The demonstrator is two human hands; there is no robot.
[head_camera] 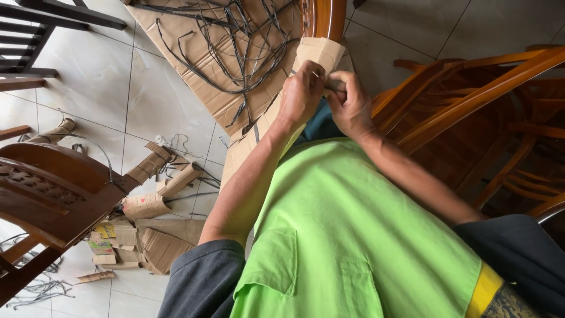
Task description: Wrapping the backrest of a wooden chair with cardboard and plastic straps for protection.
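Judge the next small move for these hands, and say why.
Probably pressing the cardboard wrap tighter against the wooden chair part: both the left hand and right hand pinch its edge there, and the wrap looks loose, not yet tied.

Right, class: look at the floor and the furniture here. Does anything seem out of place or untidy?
Yes. Torn cardboard scraps litter the tiled floor, and loose black straps tangle across a flattened cardboard sheet. Both hands press cardboard wrapping around a wooden piece.
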